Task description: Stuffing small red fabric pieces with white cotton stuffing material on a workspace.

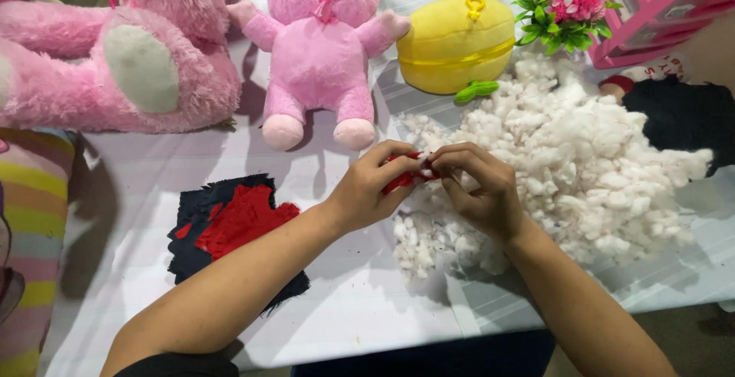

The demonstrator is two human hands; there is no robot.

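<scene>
My left hand pinches a small red fabric piece over the middle of the table. My right hand meets it from the right, its fingertips pressing a tuft of white stuffing at the red piece's opening. Both hands hover above the near edge of a big heap of white stuffing. Most of the red piece is hidden by my fingers.
Red and dark navy felt scraps lie at the left on the white table cover. Behind stand a large pink plush, a smaller pink plush, a yellow round plush, artificial flowers, a pink box and a black plush.
</scene>
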